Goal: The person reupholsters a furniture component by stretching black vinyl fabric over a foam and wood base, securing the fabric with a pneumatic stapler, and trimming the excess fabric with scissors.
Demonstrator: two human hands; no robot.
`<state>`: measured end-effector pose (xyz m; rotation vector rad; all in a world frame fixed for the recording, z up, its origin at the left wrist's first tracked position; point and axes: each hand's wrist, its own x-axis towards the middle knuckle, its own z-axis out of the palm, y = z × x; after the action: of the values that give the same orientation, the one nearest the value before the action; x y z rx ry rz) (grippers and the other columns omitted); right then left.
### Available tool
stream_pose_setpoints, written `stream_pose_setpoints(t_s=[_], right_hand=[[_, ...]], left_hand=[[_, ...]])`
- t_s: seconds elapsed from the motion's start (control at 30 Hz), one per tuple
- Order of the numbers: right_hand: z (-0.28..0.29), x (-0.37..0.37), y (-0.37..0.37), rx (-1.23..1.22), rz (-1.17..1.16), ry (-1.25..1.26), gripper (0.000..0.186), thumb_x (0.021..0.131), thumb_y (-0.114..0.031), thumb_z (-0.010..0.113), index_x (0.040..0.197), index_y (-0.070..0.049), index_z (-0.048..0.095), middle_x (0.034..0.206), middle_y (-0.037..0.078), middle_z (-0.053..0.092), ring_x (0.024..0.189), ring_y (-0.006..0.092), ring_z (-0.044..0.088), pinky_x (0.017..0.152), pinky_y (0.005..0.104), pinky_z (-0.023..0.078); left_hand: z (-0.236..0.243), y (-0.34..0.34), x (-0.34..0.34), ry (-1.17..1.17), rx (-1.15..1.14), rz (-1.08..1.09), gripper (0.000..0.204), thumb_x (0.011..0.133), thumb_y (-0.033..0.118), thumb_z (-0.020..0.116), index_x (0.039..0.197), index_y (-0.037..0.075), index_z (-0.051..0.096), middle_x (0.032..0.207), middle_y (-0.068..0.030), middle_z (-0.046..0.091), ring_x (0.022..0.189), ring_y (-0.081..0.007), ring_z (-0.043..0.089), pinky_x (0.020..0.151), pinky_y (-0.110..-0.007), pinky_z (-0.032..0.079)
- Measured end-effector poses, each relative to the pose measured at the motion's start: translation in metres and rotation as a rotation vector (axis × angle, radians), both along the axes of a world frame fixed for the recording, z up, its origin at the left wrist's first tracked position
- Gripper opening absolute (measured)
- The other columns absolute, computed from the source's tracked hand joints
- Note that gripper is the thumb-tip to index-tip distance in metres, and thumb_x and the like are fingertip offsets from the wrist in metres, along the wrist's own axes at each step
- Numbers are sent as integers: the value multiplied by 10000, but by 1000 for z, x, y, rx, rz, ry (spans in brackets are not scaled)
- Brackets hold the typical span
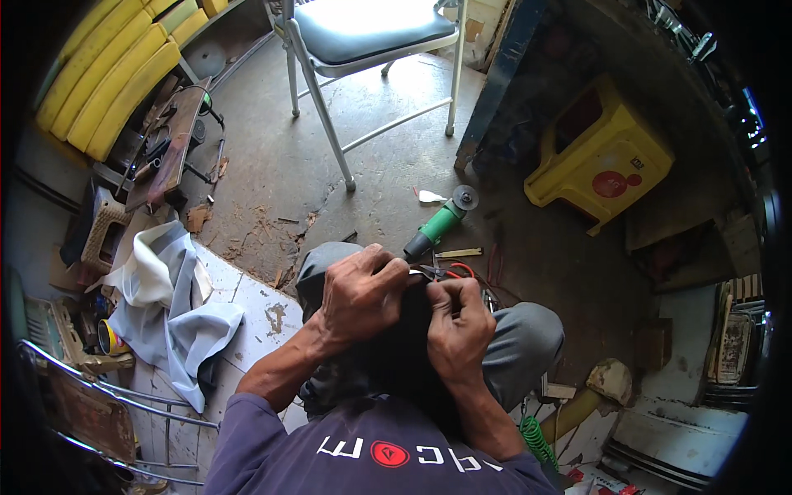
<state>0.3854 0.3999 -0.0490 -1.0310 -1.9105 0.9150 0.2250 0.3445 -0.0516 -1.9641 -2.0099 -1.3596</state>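
A black piece [412,338], perhaps padding or fabric, lies over my lap between my knees. My left hand [363,293] is closed at its upper edge, thumb and fingers pinching there. My right hand [458,326] pinches the same edge a little to the right and lower. A thin light strip shows between the two hands, too small to make out. Just beyond my fingers are pliers or snips with red handles [462,269], partly hidden. A green angle grinder [439,224] lies on the floor ahead, near a small white object [431,197].
A metal folding chair [363,33] stands ahead. Yellow cushions [115,82] are stacked upper left. Grey-white cloth [173,305] lies on tiles at left, above chrome tubing [148,400]. A tipped yellow plastic stool [598,157] is at right, and a green coiled hose [535,441] lower right.
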Motion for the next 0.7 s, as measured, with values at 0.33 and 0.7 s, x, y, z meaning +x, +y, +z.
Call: stream_pose_setpoints(t_s=[0.33, 0.7], right_hand=[[-4, 15, 28, -504, 139, -178, 332, 1036, -295, 666, 929, 19, 684, 733, 137, 672, 672, 206, 639, 657, 384, 499], [-8, 22, 50, -1017, 418, 25, 320, 1049, -283, 626, 997, 11, 740, 826, 14, 701, 754, 57, 595, 677, 264, 486]], left_hand=[[17, 12, 6, -147, -336, 39, 200, 889, 183, 790, 957, 45, 661, 949, -173, 665, 797, -375, 667, 688, -446, 530], [-5, -31, 16, 535, -108, -163, 528, 893, 335, 746, 1329, 52, 651, 1324, -111, 596, 1264, -289, 558, 1124, -471, 433]])
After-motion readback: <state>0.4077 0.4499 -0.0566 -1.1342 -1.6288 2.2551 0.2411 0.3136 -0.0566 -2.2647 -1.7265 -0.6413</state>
